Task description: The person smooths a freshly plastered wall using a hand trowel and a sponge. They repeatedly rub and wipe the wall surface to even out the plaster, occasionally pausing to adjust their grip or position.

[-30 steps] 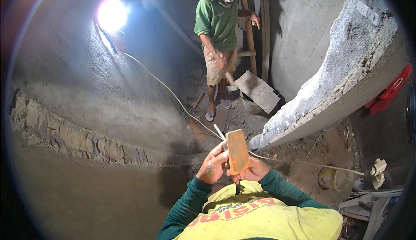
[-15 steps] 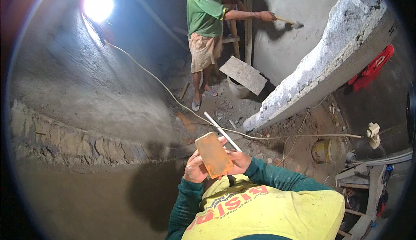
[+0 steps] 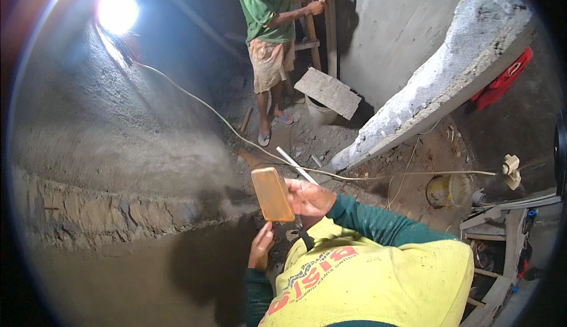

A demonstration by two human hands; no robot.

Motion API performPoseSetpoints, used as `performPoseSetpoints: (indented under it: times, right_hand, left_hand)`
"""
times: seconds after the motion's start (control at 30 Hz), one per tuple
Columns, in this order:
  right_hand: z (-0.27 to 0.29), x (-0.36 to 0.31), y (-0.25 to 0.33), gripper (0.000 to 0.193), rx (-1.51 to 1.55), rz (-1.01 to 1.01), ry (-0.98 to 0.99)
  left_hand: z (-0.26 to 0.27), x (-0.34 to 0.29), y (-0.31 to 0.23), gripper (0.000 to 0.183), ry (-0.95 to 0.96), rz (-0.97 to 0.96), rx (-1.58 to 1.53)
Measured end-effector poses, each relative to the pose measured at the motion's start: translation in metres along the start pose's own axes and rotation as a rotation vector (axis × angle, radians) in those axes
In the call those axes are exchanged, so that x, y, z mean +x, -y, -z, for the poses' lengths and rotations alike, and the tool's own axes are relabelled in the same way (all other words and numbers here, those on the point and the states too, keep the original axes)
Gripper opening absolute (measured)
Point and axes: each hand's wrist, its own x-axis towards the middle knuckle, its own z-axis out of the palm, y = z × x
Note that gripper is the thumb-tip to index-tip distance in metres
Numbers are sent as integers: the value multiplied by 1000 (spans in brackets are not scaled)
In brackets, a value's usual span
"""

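Observation:
A flat orange-brown rectangular slab [image 3: 272,194] with rounded corners and a paler rim stands nearly upright before my chest; I cannot tell what it is. My right hand [image 3: 312,198] grips it along its right edge, palm partly showing, some fingers hidden behind it. Below the slab is my left hand [image 3: 261,246], one finger pointing up close to its lower edge. Whether that fingertip touches the slab is unclear, and nothing shows in this hand.
A co-worker [image 3: 269,37] in a green shirt stands ahead, holding a tool. Near them, a board [image 3: 328,92] lies over a bucket [image 3: 321,114]. A cable [image 3: 204,103] crosses ahead, above a white pipe [image 3: 295,164]. A rough-edged wall [image 3: 437,61] slants at right; a bright lamp [image 3: 117,10] shines upper left.
My left hand has come off the slab and dropped lower. The slab has shifted left and up in my right hand, turning more upright. The co-worker's outstretched arm has drawn back from the wall.

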Motion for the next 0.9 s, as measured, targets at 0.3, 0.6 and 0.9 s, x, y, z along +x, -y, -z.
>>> performPoseSetpoints:
  times: [0.3,0.6,0.9]
  right_hand:
    - [24,85,55,62,-351,18,-81]
    - [63,136,109,73,-590,-33,-149]
    - [72,142,100,67,-660,-86,-95]
  left_hand:
    - [30,-29,197,71,-273,464,558]
    - [-18,-22,216,62,-301,577,380]
    - [-79,-51,298,54,-224,592,231]
